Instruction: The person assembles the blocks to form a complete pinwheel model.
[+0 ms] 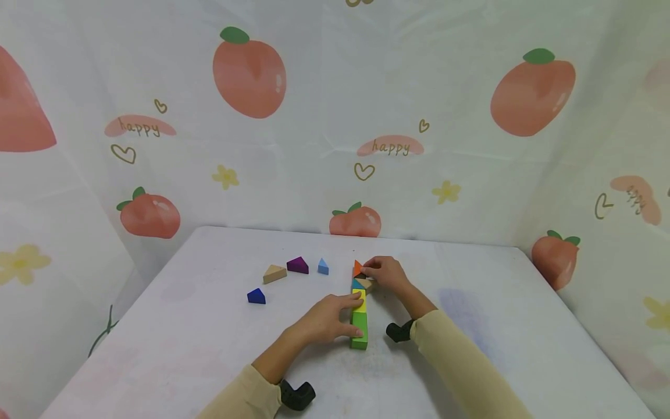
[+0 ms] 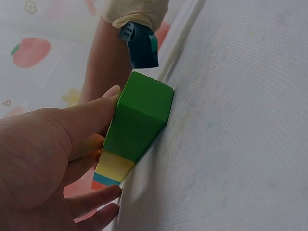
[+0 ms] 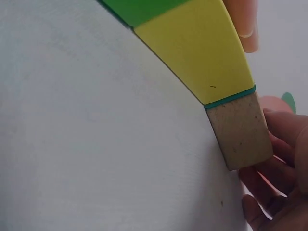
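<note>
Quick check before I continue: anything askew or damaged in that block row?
Yes: the natural-wood triangular block juts past the row's right side, while the green rectangular block and yellow rectangular block line up. That may be intentional. I see no obvious damage.

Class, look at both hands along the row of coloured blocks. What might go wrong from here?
1. The left hand touches both the green block and the yellow block; uneven pressure might skew them.
2. The natural-wood block juts out beside the row, so the right hand, close by, might knock it while working at the orange triangular block.
</note>
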The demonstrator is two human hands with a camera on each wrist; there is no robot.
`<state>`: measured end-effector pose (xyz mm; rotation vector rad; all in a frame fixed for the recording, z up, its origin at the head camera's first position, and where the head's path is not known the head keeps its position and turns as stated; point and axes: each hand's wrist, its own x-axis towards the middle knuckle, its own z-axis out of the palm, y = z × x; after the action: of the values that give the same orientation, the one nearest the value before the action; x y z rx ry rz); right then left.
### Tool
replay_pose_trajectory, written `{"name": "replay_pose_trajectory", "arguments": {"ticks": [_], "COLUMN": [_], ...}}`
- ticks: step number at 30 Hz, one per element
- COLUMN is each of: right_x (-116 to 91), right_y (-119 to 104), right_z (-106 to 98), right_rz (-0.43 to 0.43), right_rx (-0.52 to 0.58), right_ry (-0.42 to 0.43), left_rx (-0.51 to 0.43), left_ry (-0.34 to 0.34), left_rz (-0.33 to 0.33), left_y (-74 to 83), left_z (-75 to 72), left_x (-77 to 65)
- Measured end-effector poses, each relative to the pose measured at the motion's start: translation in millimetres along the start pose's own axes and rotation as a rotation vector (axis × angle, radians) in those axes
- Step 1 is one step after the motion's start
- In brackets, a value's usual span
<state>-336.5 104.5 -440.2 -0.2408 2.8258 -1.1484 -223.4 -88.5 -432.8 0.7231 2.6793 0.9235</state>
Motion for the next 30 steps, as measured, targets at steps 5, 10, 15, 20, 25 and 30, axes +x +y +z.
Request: {"name": "replay_pose_trajectory", "arguments": {"ticks": [5, 10, 15, 20, 25, 30], "right_x": [0.4, -0.4, -2.9, -4.9, -3.0, 2.0], "right_y": [1.7, 1.4, 1.2, 0.6, -1.7, -1.7], "right_z": [1.6, 2.7, 3.5, 5.1, 6.5, 8.5], "right_rz": [-0.003, -0.006, -0.017, -0.007, 0.017, 0.019], "right_rx": [0.016, 0.028, 0.03, 0.059, 0.078, 0.069], "right_ry": [0.002, 0.01, 0.024, 0.039, 0.051, 0.056], "left_rx": [0.001, -0.013, -0.023, -0.026, -0.033, -0.027], "left_ry": [0.002, 0.002, 0.0, 0.002, 0.005, 0.004], "left_rz": [0.007, -0.001, -0.006, -0.006, -0.017, -0.004], "left_y": [-1.1, -2.4, -2.7, 0.0, -0.2, -1.8], "left_z": [0.2, 0.4, 0.5, -0.8, -0.7, 0.6], "left_x": [0.8, 1.3, 0.9, -0.3, 0.1, 1.4]}}
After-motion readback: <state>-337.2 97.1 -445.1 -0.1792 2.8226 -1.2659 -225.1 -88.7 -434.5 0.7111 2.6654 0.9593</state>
